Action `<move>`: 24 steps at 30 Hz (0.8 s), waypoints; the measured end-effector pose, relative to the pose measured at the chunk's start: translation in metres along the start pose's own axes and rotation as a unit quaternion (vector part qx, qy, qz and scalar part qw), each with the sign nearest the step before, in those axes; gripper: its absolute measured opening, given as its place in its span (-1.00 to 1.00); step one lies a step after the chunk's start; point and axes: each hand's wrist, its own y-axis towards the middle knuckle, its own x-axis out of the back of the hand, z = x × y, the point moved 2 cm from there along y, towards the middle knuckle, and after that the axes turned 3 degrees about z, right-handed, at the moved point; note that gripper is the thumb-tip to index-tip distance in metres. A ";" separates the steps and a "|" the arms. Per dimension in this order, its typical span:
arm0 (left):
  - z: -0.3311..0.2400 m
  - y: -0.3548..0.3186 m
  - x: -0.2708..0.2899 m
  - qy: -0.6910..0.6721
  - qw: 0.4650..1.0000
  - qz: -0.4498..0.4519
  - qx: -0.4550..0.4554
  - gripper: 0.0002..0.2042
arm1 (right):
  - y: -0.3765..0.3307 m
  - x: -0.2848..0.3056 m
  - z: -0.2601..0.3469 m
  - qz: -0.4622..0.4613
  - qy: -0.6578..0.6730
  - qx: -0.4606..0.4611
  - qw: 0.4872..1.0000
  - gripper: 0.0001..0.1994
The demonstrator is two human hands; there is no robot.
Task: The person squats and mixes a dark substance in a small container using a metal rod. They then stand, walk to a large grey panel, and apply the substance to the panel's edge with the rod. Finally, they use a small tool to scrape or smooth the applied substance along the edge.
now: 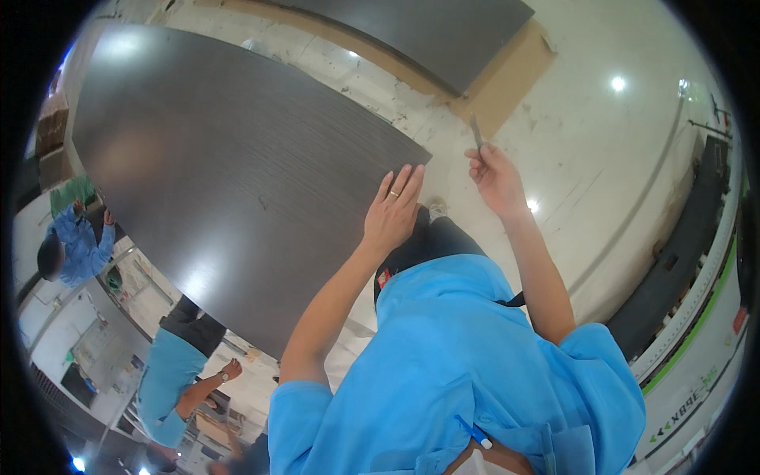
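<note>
A large dark grey wood-grain panel (261, 182) stretches across the left and middle of the view. My left hand (393, 210) rests on it near its right-hand corner, fingers stretched out, a ring on one of them. Just past that corner, over the floor, my right hand (499, 178) is closed around a slim tool that looks like a utility knife (476, 131). Its narrow tip points up and away from me, apart from the panel. Fine detail on the tool is too small to make out.
Another dark panel (427, 32) lies on brown cardboard (511, 79) at the far side. People in blue shirts stand along the panel's left side, one person (170, 372) nearer, another person (79, 245) farther off. A long machine (697, 356) with a green stripe lines the right.
</note>
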 end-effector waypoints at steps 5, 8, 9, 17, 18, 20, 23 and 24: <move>0.017 -0.056 -0.005 -0.034 0.999 -0.006 -0.002 -0.39 | -0.010 -0.007 -0.001 -0.011 -0.053 0.018 0.998 -0.81; 0.048 -0.116 -0.010 -0.021 0.999 -0.007 0.033 -0.40 | -0.018 0.004 -0.007 0.006 -0.070 0.007 0.997 -0.78; 0.056 -0.138 -0.012 -0.022 0.998 -0.009 0.056 -0.40 | -0.021 0.011 -0.010 0.002 -0.073 0.004 0.997 -0.78; 0.063 -0.244 -0.001 -0.003 0.986 -0.024 0.163 -0.42 | -0.063 0.049 -0.047 -0.032 -0.101 -0.047 0.993 -0.83; 0.064 -0.235 0.001 0.003 0.986 -0.033 0.162 -0.42 | -0.067 0.050 -0.049 -0.030 -0.107 -0.050 0.993 -0.83; 0.062 -0.197 0.002 0.008 0.990 -0.038 0.138 -0.44 | -0.074 0.052 -0.051 -0.025 -0.128 -0.050 0.990 -0.82; 0.043 -0.119 0.003 0.006 0.994 -0.058 0.090 -0.44 | -0.086 0.059 -0.044 -0.028 -0.176 -0.044 0.983 -0.80; 0.035 -0.094 0.004 0.010 0.995 -0.060 0.075 -0.45 | -0.090 0.062 -0.041 -0.032 -0.197 -0.040 0.979 -0.79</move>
